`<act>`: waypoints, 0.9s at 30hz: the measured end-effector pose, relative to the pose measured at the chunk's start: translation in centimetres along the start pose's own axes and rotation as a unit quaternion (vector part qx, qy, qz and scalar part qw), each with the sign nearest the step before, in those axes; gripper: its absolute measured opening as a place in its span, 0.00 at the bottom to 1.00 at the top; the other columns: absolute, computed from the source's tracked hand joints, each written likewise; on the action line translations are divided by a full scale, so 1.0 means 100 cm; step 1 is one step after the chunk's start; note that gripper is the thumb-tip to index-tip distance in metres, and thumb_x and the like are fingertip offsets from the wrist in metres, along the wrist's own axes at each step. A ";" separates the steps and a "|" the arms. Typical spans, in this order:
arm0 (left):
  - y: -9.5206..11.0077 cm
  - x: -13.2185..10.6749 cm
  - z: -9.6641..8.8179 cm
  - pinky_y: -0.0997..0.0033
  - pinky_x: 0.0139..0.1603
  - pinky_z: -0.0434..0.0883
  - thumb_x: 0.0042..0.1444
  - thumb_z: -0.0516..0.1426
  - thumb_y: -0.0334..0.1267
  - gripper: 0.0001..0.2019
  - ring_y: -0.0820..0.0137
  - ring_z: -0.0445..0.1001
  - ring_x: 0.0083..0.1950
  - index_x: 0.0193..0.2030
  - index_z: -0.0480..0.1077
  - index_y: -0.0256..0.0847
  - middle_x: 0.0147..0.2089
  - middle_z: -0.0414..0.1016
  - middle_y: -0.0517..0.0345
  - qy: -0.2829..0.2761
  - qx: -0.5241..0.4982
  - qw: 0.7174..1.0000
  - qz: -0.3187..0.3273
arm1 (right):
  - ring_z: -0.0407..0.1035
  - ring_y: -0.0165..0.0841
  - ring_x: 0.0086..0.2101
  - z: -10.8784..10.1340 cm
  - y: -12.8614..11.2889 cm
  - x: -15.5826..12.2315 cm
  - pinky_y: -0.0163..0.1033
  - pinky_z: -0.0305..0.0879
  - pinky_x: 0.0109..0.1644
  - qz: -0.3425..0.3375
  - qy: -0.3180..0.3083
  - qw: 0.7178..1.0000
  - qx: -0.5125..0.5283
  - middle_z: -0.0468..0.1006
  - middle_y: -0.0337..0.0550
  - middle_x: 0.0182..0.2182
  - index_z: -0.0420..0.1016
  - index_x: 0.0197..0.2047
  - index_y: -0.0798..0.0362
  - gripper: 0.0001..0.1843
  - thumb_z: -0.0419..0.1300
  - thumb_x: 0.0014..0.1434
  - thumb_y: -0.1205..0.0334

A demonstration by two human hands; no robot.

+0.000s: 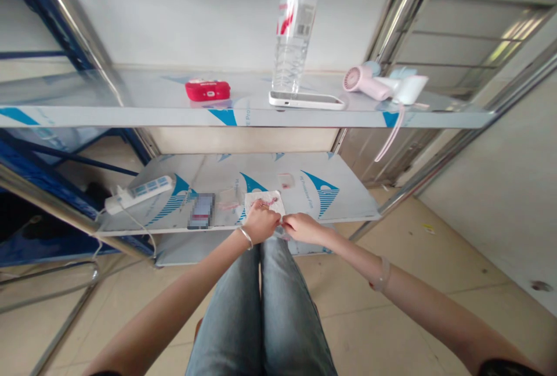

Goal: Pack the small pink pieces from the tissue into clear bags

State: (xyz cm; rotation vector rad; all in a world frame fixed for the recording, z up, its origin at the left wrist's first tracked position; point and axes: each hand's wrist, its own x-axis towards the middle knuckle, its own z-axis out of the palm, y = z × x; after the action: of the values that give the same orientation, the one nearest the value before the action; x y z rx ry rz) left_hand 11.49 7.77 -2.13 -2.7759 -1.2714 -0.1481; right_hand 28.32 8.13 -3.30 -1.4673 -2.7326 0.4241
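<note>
"So, counting the clock from where your hands are meeting, what are you working over?"

"You're bringing your left hand and right hand close together at the near edge of the lower shelf. A pinkish-red strand is lying on a white mat, at twelve o'clock from your left hand."

"And how are you keeping your fingers?"

"You're bending them inward on both hands; I can't tell whether the tips are pressing together or clamping on anything."

"Which containers are sitting around you?"

"A clear flat packet is lying between nine and ten; what it's holding is too blurred to tell. A smaller packet is lying at twelve, showing something reddish. On the upper shelf, a red case is sitting at eleven, looking closed and hiding its inside from you. A clear bottle is standing at twelve; you're seeing through it, and I can't tell whether it's holding liquid."

"What else is sharing your shelves?"

"Down by you, a dark phone is lying at nine, with a white power strip resting beyond it. Above, a white phone is lying before the bottle, and a pink fan is resting at one."
</note>
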 end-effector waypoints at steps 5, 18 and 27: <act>-0.008 -0.005 -0.009 0.55 0.52 0.56 0.60 0.51 0.39 0.12 0.61 0.74 0.41 0.33 0.74 0.38 0.34 0.78 0.49 0.001 0.014 1.000 0.003 | 0.72 0.35 0.34 -0.011 0.001 -0.003 0.34 0.56 0.35 -0.048 0.017 0.999 -0.017 0.80 0.49 0.34 0.78 0.35 0.55 0.16 0.50 0.64 0.61; 0.009 -0.015 0.036 0.55 0.55 0.58 0.62 0.50 0.37 0.11 0.63 0.76 0.41 0.36 0.73 0.38 0.36 0.78 0.51 -0.003 -0.070 0.997 -0.026 | 0.73 0.35 0.37 0.014 0.008 0.000 0.35 0.62 0.41 -0.080 0.022 0.996 0.009 0.80 0.48 0.36 0.78 0.36 0.56 0.10 0.54 0.60 0.69; 0.007 -0.013 0.048 0.53 0.57 0.56 0.62 0.50 0.38 0.11 0.63 0.75 0.41 0.36 0.73 0.42 0.33 0.79 0.54 0.003 -0.053 0.999 -0.002 | 0.74 0.38 0.37 0.043 0.028 0.003 0.36 0.66 0.38 -0.107 -0.017 0.994 -0.022 0.79 0.51 0.37 0.74 0.42 0.59 0.09 0.56 0.60 0.67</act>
State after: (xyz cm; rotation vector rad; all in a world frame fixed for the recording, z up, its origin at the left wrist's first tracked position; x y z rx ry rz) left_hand 11.37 6.91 -7.04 -2.8588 -1.3057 -0.2303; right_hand 29.87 8.89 -8.18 -1.1680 -2.9023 0.3862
